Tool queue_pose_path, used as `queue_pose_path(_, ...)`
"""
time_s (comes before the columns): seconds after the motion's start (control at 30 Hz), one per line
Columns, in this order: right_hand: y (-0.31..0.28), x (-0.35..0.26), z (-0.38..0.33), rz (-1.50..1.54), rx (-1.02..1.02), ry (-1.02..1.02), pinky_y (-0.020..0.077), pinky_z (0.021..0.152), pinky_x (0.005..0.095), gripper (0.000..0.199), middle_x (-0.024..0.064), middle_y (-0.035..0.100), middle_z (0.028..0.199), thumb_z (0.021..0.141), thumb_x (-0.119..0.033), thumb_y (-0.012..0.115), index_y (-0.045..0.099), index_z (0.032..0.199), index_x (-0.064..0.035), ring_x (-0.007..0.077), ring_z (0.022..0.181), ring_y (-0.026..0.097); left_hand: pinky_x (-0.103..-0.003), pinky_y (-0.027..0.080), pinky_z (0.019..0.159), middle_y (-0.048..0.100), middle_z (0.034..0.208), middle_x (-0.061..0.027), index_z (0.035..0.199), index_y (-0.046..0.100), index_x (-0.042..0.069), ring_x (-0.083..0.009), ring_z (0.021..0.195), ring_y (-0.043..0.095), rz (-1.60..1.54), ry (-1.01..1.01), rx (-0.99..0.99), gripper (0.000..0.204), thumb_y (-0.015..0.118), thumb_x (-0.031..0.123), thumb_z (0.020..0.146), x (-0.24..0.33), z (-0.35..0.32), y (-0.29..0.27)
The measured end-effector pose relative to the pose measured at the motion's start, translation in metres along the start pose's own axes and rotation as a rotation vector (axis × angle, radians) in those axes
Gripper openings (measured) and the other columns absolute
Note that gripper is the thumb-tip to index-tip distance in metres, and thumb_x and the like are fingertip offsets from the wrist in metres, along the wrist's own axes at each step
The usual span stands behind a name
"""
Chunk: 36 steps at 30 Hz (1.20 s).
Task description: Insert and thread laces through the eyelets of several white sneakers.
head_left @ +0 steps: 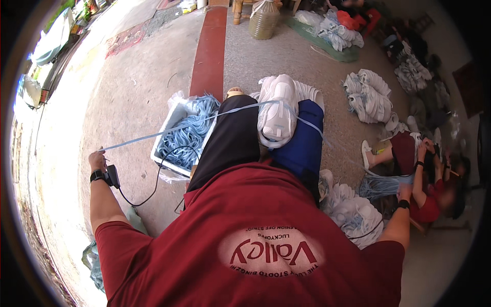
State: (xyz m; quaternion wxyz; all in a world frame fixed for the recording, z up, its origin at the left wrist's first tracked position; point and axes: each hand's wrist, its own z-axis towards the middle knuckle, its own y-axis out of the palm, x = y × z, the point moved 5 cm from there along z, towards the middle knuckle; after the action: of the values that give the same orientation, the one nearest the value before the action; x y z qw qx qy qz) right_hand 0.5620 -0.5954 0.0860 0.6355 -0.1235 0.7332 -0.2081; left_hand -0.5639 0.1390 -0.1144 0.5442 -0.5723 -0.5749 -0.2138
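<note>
A white sneaker (277, 115) lies across my thighs with its toe turned toward me. One long light blue shoelace (189, 129) runs through its upper part and stretches out to both sides. Far out on the left, my left hand (97, 160) is closed on one end, and that side is pulled straight. The other side slants down toward my right hand (404, 192), which is stretched out to the right. Its fingers look closed on the lace but are blurred. Beside it hangs a bundle of light blue laces (377, 187).
A white box (162, 134) of blue laces stands left of my legs. White shoes (358, 212) are heaped by my right hip, with more shoes (367, 96) farther off. Another person (432, 199) sits close at the right. A black cable (146, 201) loops from my left wrist.
</note>
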Motion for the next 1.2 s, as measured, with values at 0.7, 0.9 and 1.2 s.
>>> queue_pose_path(0.7,0.476,-0.131,-0.441,-0.235,-0.866,-1.092,0.0454,0.062,0.0331,0.008,0.0100,0.059,0.063,0.071,-0.007,0.065,0.062,0.065,-0.0015,0.0213,0.070,0.057,-0.031,0.048,0.058,0.062,0.089,-0.0055,0.094,0.060,0.001,-0.0221,0.067,0.060,0.139,1.408,-1.148,0.015,0.056,0.013,0.086,0.226,-0.382,0.401)
queue_pose_path(0.9,0.495,-0.109,-0.439,0.353,-1.232,-0.299,0.0382,0.048,0.0203,0.011,0.0023,0.057,0.060,0.078,-0.004,0.063,0.059,0.068,-0.0014,0.0051,0.051,0.048,-0.037,0.051,0.067,0.062,0.099,-0.0091,0.099,0.059,0.004,-0.0311,0.079,0.062,0.512,1.625,-1.001,0.023,0.059,0.007,0.076,0.237,-0.396,0.433)
queue_pose_path(1.2,0.500,-0.126,-0.442,0.040,-0.967,-0.880,0.0446,0.053,0.0329,0.013,0.0138,0.057,0.060,0.072,-0.003,0.063,0.053,0.067,0.0017,0.0240,0.056,0.057,-0.028,0.050,0.080,0.064,0.105,-0.0108,0.104,0.060,0.004,-0.0266,0.092,0.063,0.193,1.281,-0.963,0.023,0.051,-0.002,0.083,0.218,-0.371,0.454)
